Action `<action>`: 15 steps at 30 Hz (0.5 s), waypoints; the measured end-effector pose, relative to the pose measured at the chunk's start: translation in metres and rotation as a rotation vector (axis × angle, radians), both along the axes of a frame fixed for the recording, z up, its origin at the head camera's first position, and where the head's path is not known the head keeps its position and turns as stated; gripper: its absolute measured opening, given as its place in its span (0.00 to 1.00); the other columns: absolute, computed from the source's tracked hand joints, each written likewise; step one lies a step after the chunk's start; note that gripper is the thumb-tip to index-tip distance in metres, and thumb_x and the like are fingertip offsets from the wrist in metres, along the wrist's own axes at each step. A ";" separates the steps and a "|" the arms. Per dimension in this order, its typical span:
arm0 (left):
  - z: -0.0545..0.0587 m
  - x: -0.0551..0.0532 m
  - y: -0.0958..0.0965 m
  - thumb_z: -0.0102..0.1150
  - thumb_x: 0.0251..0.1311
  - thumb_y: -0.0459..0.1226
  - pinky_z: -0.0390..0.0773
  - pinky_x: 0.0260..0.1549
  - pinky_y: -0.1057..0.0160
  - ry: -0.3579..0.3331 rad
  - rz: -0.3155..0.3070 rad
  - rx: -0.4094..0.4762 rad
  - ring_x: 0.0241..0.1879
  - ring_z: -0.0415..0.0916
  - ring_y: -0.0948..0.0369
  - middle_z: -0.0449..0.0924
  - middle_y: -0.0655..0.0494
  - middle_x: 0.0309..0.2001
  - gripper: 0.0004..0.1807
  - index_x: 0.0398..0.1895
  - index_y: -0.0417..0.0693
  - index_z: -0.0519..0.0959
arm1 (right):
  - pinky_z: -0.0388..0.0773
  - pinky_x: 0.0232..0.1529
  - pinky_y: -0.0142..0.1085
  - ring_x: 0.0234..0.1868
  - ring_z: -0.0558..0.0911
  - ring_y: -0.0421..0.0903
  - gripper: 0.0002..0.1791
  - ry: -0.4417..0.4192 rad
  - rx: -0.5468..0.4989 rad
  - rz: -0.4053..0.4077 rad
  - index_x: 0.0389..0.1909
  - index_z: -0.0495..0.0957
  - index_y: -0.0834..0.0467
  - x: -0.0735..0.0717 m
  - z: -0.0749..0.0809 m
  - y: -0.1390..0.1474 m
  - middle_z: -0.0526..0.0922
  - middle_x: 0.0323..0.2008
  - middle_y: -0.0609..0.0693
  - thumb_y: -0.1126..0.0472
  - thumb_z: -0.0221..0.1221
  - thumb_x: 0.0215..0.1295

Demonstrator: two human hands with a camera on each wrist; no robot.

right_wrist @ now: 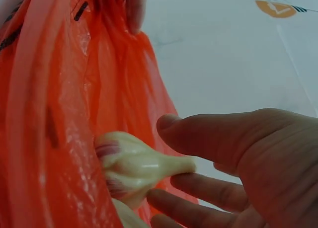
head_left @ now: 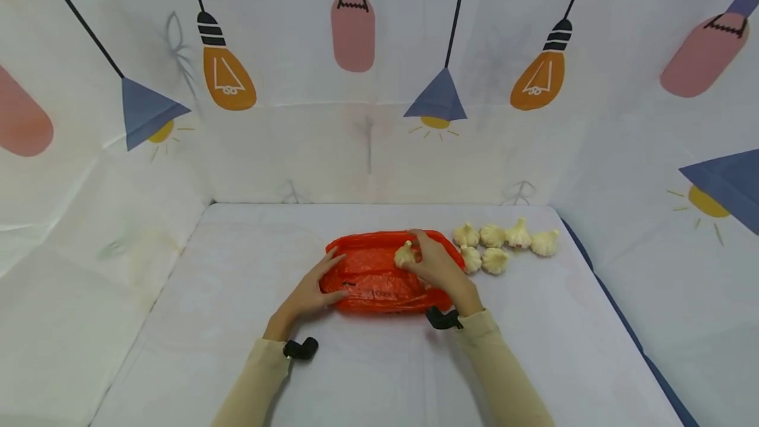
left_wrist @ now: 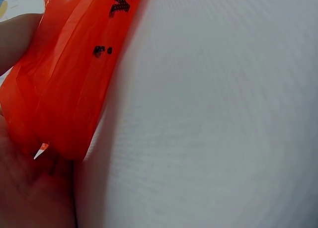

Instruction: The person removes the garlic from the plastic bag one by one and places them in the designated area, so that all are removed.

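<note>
A red plastic bag lies spread out with its upper side open. My left hand holds its left end; in the left wrist view, the bag sits between thumb and palm. At the bag's right half is my right hand, around a garlic bulb. In the right wrist view, that bulb rests against the plastic with its stem towards the hand. The right thumb stands apart from it, and the fingertips are beside its lower side. Part of another pale bulb shows below it.
Several garlic bulbs sit in two rows right of the bag, close to its right edge. White table surface lies around the bag. A cloth printed with lamps forms the back and side walls.
</note>
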State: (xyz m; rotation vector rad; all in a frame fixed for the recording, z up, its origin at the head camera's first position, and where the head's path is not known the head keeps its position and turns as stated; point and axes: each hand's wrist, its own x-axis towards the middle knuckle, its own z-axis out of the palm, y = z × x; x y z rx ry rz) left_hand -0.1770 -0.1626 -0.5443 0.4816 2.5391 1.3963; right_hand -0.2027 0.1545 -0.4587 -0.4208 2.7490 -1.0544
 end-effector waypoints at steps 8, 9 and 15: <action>0.000 -0.001 0.000 0.72 0.59 0.52 0.48 0.77 0.34 0.008 0.003 -0.006 0.83 0.42 0.45 0.45 0.57 0.84 0.47 0.81 0.58 0.61 | 0.83 0.37 0.39 0.28 0.80 0.44 0.36 0.016 0.038 0.118 0.75 0.63 0.61 -0.007 0.003 -0.007 0.86 0.50 0.58 0.60 0.64 0.70; -0.001 -0.001 0.000 0.72 0.59 0.52 0.48 0.77 0.34 0.010 0.002 -0.006 0.83 0.42 0.45 0.45 0.56 0.84 0.47 0.80 0.58 0.61 | 0.84 0.40 0.40 0.31 0.83 0.45 0.35 0.026 0.046 0.132 0.75 0.63 0.61 -0.007 0.003 -0.009 0.86 0.50 0.58 0.61 0.64 0.70; -0.002 -0.001 0.001 0.72 0.59 0.52 0.49 0.76 0.33 0.022 -0.004 -0.016 0.82 0.43 0.44 0.45 0.55 0.84 0.47 0.81 0.57 0.61 | 0.81 0.60 0.51 0.59 0.83 0.54 0.34 0.007 -0.003 0.182 0.72 0.67 0.63 -0.007 0.000 -0.022 0.84 0.59 0.58 0.57 0.66 0.70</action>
